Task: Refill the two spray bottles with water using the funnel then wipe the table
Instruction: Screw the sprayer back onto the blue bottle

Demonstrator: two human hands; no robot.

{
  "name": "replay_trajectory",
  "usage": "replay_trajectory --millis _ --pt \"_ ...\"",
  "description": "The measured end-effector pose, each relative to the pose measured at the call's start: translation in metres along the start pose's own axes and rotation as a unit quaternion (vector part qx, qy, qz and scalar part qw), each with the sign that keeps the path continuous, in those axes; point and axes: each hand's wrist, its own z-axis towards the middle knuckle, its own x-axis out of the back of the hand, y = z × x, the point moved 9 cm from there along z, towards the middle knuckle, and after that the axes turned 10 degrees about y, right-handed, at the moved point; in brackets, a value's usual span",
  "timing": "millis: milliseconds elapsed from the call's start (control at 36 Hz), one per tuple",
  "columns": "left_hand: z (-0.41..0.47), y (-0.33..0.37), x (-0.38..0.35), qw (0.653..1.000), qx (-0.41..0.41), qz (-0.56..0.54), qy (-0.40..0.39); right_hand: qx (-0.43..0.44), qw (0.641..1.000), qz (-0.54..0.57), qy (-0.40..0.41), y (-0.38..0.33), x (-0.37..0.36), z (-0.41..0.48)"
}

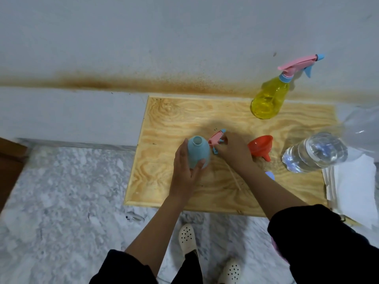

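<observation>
My left hand (pixel 185 171) grips a light blue spray bottle (pixel 198 151) that stands upright on the wooden table (pixel 164 119) with its neck uncovered. My right hand (pixel 233 150) holds the bottle's pink and blue spray head (pixel 216 140) just right of the bottle, its thin tube trailing across the table toward me. An orange funnel (pixel 260 147) lies on its side right of my right hand. A yellow spray bottle (pixel 268 99) with a pink trigger head stands at the back right. A clear water bottle (pixel 313 152) stands at the right.
White cloths or paper towels (pixel 354 187) lie at the table's right edge. A small blue cap (pixel 270 175) peeks out beside my right forearm. The wall runs behind the table. Marble floor (pixel 61 191) and my feet lie below the front edge.
</observation>
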Motion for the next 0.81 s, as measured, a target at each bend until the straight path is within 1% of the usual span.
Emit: replay_trajectory --millis 56,139,333,417,472,583,667,722,806 --pt "0.000 -0.002 0.000 1.000 0.001 -0.004 0.000 -0.010 1.000 -0.006 -0.020 0.002 -0.013 -0.002" --pt "0.000 -0.004 0.000 1.000 0.000 -0.001 0.003 -0.030 0.999 0.004 -0.029 0.005 -0.019 -0.002" --pt "0.001 -0.009 -0.003 1.000 0.011 0.010 0.000 -0.074 0.995 0.060 -0.027 0.011 -0.016 -0.001" --pt "0.002 -0.006 -0.001 1.000 0.006 0.001 0.001 -0.085 0.990 0.114 -0.012 0.006 -0.004 -0.001" --pt "0.002 -0.004 -0.001 1.000 0.004 -0.004 0.003 -0.086 0.982 0.165 0.016 -0.001 0.009 -0.001" --pt "0.002 -0.002 -0.002 1.000 0.018 -0.012 0.009 -0.062 0.965 0.243 0.083 -0.027 0.044 0.002" --pt "0.001 0.000 0.000 0.999 0.028 -0.019 0.013 -0.015 0.942 0.314 0.121 -0.054 0.071 0.000" --pt "0.001 -0.005 0.000 0.999 0.035 -0.017 0.005 0.009 0.920 0.368 0.132 -0.071 0.083 -0.002" --pt "0.000 0.000 0.002 0.999 0.027 -0.019 -0.003 0.020 0.877 0.458 0.145 -0.091 0.105 -0.010"
